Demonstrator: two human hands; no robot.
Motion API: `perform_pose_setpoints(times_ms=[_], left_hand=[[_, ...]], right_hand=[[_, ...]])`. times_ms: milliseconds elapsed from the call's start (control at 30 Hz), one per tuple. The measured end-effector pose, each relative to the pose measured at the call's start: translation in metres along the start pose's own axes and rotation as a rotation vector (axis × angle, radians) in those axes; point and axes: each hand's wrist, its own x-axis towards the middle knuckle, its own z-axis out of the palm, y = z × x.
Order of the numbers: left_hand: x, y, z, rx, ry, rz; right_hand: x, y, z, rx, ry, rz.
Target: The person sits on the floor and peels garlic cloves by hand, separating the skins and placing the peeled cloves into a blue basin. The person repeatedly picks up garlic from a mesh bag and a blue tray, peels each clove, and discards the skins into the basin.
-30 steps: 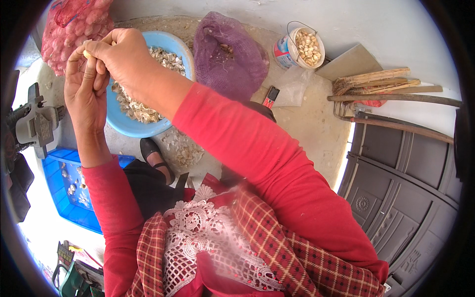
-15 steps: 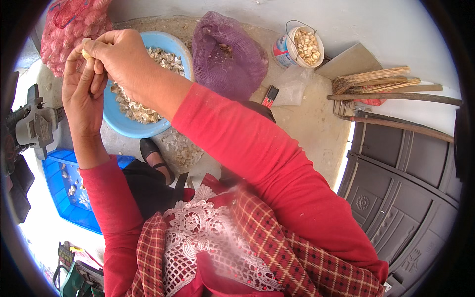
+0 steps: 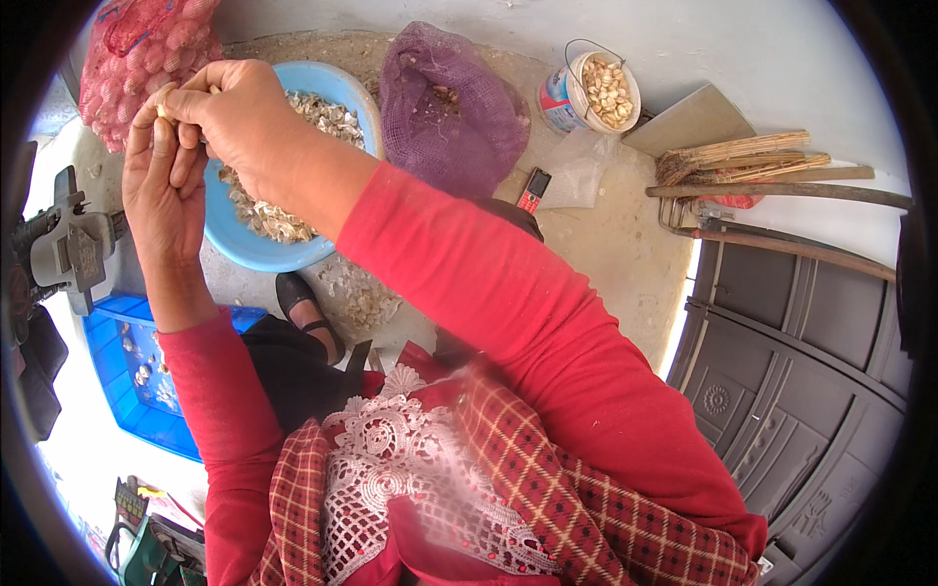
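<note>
Far left, your left grip [image 3: 168,200] and right grip [image 3: 244,117] were pinched nearly closed on a small pale clove [image 3: 163,111], seen against a red net sack [image 3: 129,37] of round bulbs [image 3: 147,88]. Beside it: light-blue basin [image 3: 274,257], papery skins [image 3: 266,221] inside. Far centre: purple mesh sack [image 3: 415,146], few scraps [image 3: 446,96]. Far right: bucket [image 3: 559,105], heaped with whitish pieces [image 3: 608,93]. Near left: blue crate [image 3: 106,363], scattered bits [image 3: 143,373].

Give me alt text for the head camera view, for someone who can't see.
Left hand and right hand together pinch a small pale piece, partly hiding a blue basin of husks. Around them: a red net bag, a purple sack and a bucket of pale pieces.
</note>
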Motion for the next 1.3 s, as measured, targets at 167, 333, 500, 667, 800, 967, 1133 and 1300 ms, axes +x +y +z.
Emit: perform_pose_setpoints(times_ms=[167, 333, 500, 667, 800, 967, 1133, 1300], left_hand=[[0.000, -0.001, 0.004, 0.068, 0.154, -0.032], [0.001, 0.000, 0.008, 0.065, 0.115, -0.039], [0.001, 0.002, 0.008, 0.074, 0.156, -0.064], [0.001, 0.002, 0.007, 0.105, 0.180, -0.081], [0.001, 0.002, 0.004, 0.111, 0.194, -0.103], [0.002, 0.002, 0.005, 0.124, 0.153, -0.096], [0.000, 0.000, 0.009, 0.222, 0.278, -0.114], [0.001, 0.001, 0.010, 0.218, 0.240, -0.114]], right_hand=[[0.003, 0.002, -0.001, 0.164, -0.012, 0.007], [0.004, 0.005, -0.001, 0.100, 0.009, -0.076], [0.002, 0.007, 0.000, 0.121, 0.023, -0.045], [0.002, 0.008, 0.000, 0.109, 0.037, -0.027], [0.002, 0.009, 0.000, 0.091, 0.046, -0.012], [0.000, 0.008, 0.000, -0.008, 0.025, -0.053], [-0.001, 0.005, 0.001, 0.001, 0.042, -0.020], [-0.001, 0.005, 0.000, -0.013, 0.056, -0.015]])
